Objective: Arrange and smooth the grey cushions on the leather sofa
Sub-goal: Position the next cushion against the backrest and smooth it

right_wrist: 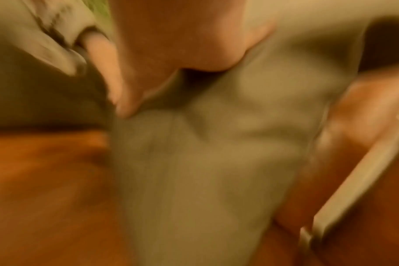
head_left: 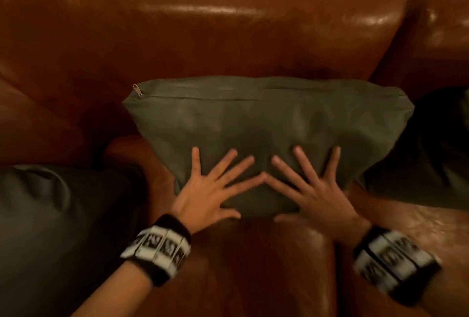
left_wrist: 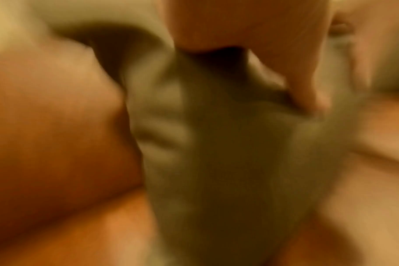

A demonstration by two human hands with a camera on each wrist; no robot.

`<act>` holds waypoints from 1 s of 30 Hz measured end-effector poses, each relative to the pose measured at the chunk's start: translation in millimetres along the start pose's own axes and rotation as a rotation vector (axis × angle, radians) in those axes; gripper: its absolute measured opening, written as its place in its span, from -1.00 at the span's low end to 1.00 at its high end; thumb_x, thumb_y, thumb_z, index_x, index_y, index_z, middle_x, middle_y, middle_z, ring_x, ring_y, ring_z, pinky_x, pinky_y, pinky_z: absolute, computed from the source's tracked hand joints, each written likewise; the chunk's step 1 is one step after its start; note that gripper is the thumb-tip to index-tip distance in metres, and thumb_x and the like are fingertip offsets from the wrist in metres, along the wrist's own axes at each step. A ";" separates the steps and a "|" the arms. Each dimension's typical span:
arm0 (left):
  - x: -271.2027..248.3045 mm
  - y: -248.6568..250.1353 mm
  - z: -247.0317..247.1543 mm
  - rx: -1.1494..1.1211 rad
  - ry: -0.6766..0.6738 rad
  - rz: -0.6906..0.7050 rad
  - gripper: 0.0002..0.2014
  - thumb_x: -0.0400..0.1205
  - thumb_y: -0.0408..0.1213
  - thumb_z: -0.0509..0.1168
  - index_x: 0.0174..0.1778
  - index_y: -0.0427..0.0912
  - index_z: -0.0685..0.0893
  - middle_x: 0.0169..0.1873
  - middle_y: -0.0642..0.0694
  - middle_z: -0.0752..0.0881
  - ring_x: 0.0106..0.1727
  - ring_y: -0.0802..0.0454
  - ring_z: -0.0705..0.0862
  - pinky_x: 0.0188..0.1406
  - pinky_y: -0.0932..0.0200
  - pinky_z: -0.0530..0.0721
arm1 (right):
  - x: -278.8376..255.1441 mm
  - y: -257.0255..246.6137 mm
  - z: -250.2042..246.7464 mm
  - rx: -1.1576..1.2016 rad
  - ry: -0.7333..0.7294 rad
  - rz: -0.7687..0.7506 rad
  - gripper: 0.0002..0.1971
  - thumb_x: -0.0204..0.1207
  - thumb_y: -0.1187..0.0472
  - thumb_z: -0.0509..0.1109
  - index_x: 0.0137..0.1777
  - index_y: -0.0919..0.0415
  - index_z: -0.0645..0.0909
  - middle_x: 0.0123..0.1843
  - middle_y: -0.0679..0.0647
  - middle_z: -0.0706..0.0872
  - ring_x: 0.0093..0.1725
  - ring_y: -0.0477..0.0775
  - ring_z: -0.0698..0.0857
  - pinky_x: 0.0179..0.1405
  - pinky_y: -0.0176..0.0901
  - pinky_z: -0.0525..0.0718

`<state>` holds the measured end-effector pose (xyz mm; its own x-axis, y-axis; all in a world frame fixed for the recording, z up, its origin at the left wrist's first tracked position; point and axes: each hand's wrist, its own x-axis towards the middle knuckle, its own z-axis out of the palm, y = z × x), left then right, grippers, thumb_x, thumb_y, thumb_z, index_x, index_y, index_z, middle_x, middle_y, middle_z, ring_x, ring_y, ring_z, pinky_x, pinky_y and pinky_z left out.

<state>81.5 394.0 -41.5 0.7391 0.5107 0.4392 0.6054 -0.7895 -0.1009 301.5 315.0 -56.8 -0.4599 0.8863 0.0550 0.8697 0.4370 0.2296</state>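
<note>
A grey cushion (head_left: 266, 124) stands upright against the back of the brown leather sofa (head_left: 203, 37), its zip (head_left: 137, 89) at the top left corner. My left hand (head_left: 215, 184) lies flat on its lower front face with fingers spread. My right hand (head_left: 312, 184) presses beside it, fingers spread too, and the two index fingertips touch. Both wrist views are blurred; each shows the grey cushion (left_wrist: 216, 162) (right_wrist: 216, 162) below a palm.
A second grey cushion (head_left: 50, 215) lies on the seat at the left. A third, dark one (head_left: 431, 152) sits at the right, by the sofa arm (head_left: 444, 37). The seat's front edge (head_left: 253, 266) is just below my wrists.
</note>
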 end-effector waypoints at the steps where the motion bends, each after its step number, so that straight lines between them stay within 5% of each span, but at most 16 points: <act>1: -6.5 -11.0 20.6 0.050 -0.203 0.038 0.32 0.22 0.31 0.51 0.63 0.10 -0.33 0.66 0.02 -0.29 0.65 0.01 -0.38 0.34 -0.66 -0.21 | 16.3 10.4 15.6 0.007 -0.007 -0.017 0.25 0.07 -0.52 0.40 0.66 -0.12 -0.19 0.69 0.00 -0.31 0.67 0.25 -0.29 0.33 0.71 -0.33; 3: -0.6 -25.3 46.5 0.045 -0.446 -0.062 0.40 0.07 0.43 0.46 0.61 0.17 -0.36 0.65 0.00 -0.17 0.62 -0.05 -0.46 0.33 -0.61 -0.45 | 40.9 36.8 23.7 -0.031 -0.049 0.064 0.28 0.02 -0.55 0.39 0.66 -0.10 -0.19 0.68 0.00 -0.35 0.66 0.26 -0.33 0.32 0.72 -0.34; 10: -4.5 -13.3 47.5 0.086 -0.436 -0.095 0.36 0.11 0.34 0.47 0.61 0.17 -0.37 0.61 -0.01 -0.44 0.64 -0.03 -0.42 0.28 -0.69 -0.37 | 38.1 30.1 24.0 -0.082 -0.090 0.064 0.30 0.03 -0.54 0.38 0.66 -0.08 -0.24 0.68 0.01 -0.35 0.66 0.24 -0.32 0.34 0.72 -0.34; 13: 3.9 -16.5 37.0 0.039 -0.484 -0.087 0.29 0.19 0.42 0.38 0.63 0.12 -0.33 0.64 -0.06 -0.38 0.66 -0.05 -0.38 0.29 -0.75 -0.28 | 41.2 33.9 16.5 0.000 -0.113 0.057 0.23 0.09 -0.57 0.31 0.67 -0.06 -0.17 0.70 0.03 -0.26 0.67 0.25 -0.26 0.34 0.76 -0.26; 16: 15.3 -14.7 4.0 -0.067 -0.326 -0.187 -0.17 0.59 0.34 0.02 0.68 -0.03 -0.06 0.67 -0.14 -0.05 0.69 -0.08 -0.13 0.37 -0.72 -0.18 | 38.7 28.6 -19.6 0.209 0.183 0.127 -0.19 0.48 -0.35 0.24 0.64 0.02 0.16 0.66 0.06 0.16 0.67 0.22 0.06 0.40 0.73 -0.08; 20: 96.5 -27.5 -15.9 -0.397 0.003 -0.554 -0.48 0.76 -0.12 -0.13 0.61 -0.31 0.23 0.61 -0.21 0.27 0.65 -0.11 0.17 0.63 -0.23 -0.09 | 120.7 35.8 -65.0 0.516 0.506 0.447 -0.56 0.69 0.13 0.06 0.52 0.24 0.39 0.53 0.11 0.45 0.60 0.12 0.27 0.57 0.35 0.04; 22: 138.3 -36.9 -9.5 -0.597 -0.147 -0.662 -0.56 0.77 -0.23 -0.06 0.54 -0.32 0.35 0.53 -0.25 0.41 0.57 -0.12 0.34 0.62 -0.03 0.13 | 167.5 38.4 -74.4 0.841 0.410 0.549 -0.61 0.70 0.19 0.03 0.41 0.31 0.49 0.36 0.19 0.58 0.44 0.13 0.46 0.50 -0.03 0.25; 24: 145.1 -42.3 4.8 -0.382 -0.470 -0.561 -0.59 0.75 -0.22 0.02 0.53 -0.19 0.36 0.50 -0.18 0.44 0.53 -0.08 0.37 0.60 -0.06 0.16 | 185.4 36.8 -66.5 1.027 0.195 0.601 -0.62 0.74 0.16 -0.01 0.32 0.34 0.53 0.21 0.19 0.58 0.25 0.11 0.52 0.29 -0.26 0.34; 26: 120.8 -44.0 18.3 -0.150 -0.635 -0.446 -0.51 0.74 -0.10 -0.02 0.62 -0.05 0.22 0.61 -0.07 0.28 0.64 -0.03 0.17 0.64 -0.23 -0.07 | 167.3 30.3 -43.7 0.838 -0.004 0.491 -0.49 0.73 0.02 -0.13 0.49 0.26 0.40 0.44 0.17 0.48 0.43 0.11 0.45 0.44 -0.20 0.26; 28: 85.1 -48.4 18.9 -0.061 -0.581 -0.469 -0.51 0.75 -0.02 -0.13 0.64 0.09 0.14 0.65 0.01 0.18 0.68 -0.04 0.05 0.59 -0.38 -0.20 | 134.5 30.3 -24.8 0.526 -0.092 0.374 -0.41 0.67 -0.11 -0.21 0.63 0.09 0.22 0.64 0.07 0.29 0.64 0.03 0.20 0.62 0.08 -0.01; 30: 59.5 -63.2 11.9 -0.075 -0.505 -0.608 -0.53 0.75 0.05 -0.19 0.62 0.22 0.15 0.63 0.03 0.24 0.67 -0.06 0.10 0.53 -0.47 -0.20 | 104.0 50.1 -14.0 0.381 -0.075 0.440 -0.38 0.63 -0.20 -0.21 0.63 -0.01 0.21 0.66 0.04 0.25 0.67 0.03 0.11 0.61 0.24 -0.09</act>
<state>90.6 478.3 -19.6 0.3407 0.9381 -0.0615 0.9377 -0.3343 0.0949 294.7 427.0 -26.0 -0.0392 0.9992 -0.0061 0.9855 0.0377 -0.1654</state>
